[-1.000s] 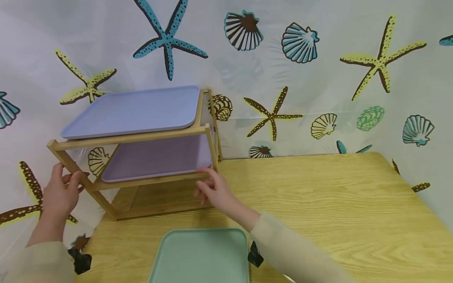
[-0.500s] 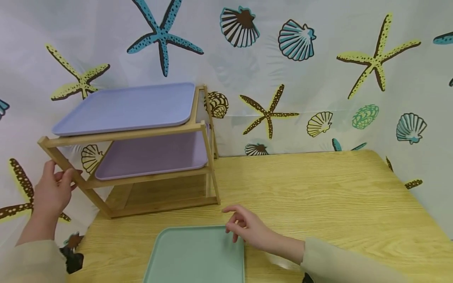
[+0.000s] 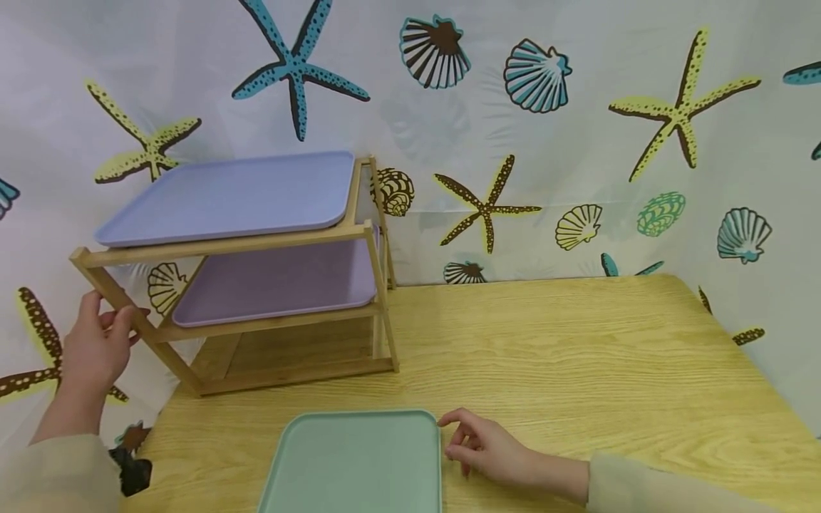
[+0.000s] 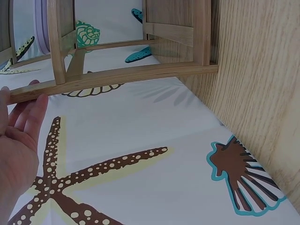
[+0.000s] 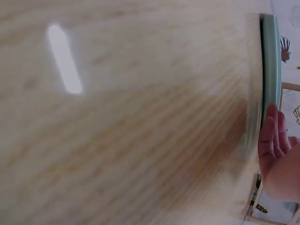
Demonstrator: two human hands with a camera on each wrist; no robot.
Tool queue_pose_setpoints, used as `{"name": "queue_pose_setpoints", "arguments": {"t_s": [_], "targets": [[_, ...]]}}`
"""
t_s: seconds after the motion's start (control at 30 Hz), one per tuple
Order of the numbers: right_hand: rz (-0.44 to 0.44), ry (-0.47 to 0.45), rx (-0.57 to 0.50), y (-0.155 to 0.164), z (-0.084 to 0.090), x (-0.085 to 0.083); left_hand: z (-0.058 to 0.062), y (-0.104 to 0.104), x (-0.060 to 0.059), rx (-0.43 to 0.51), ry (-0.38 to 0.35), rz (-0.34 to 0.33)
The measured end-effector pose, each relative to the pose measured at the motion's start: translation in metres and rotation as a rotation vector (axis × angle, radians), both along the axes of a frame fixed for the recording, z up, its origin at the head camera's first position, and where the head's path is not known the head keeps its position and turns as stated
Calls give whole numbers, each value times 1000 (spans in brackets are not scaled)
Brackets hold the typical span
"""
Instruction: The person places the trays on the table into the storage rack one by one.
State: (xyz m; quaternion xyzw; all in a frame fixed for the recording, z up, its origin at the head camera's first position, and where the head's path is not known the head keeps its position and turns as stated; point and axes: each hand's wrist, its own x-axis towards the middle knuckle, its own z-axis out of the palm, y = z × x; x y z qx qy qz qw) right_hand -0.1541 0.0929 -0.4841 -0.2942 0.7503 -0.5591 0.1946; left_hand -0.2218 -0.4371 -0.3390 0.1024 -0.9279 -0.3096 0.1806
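On the left of the head view stands a wooden two-tier rack (image 3: 301,375). A blue tray (image 3: 237,196) lies on its top level and a purple tray (image 3: 282,281) on the level below. My left hand (image 3: 95,349) grips the rack's left front post, thumb on the near side; the left wrist view shows the fingers of that hand (image 4: 23,140) around the wooden bar. In front of the rack a green tray (image 3: 359,463) lies on the table. Beside its right edge is my right hand (image 3: 494,449), fingers loosely bent, index fingertip at the tray's upper right corner; contact is unclear.
The wood-grain table (image 3: 577,370) extends to the right of the rack and green tray. A white curtain (image 3: 577,157) printed with starfish and shells hangs behind and at both sides, close to the rack's left side.
My right hand has left the lower front right of the rack and moved down and right to the green tray's right edge. My left hand has kept its grip on the post.
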Motion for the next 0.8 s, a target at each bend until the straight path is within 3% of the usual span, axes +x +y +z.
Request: {"name": "queue_pose_setpoints", "arguments": {"t_s": [0.17,0.27,0.6,0.8], "targets": [[54,-50,10,-6,-5,8,-2,-1,1,4,-2,-3],[53,-35,36,-12,-7,11,-1,0,1,5,9,-4],[-63,41,129,-28,-9,12,1,0,0,-6,12,-5],[-107,27,157,-32,-6,13,-1,0,0,10,20,-11]]}}
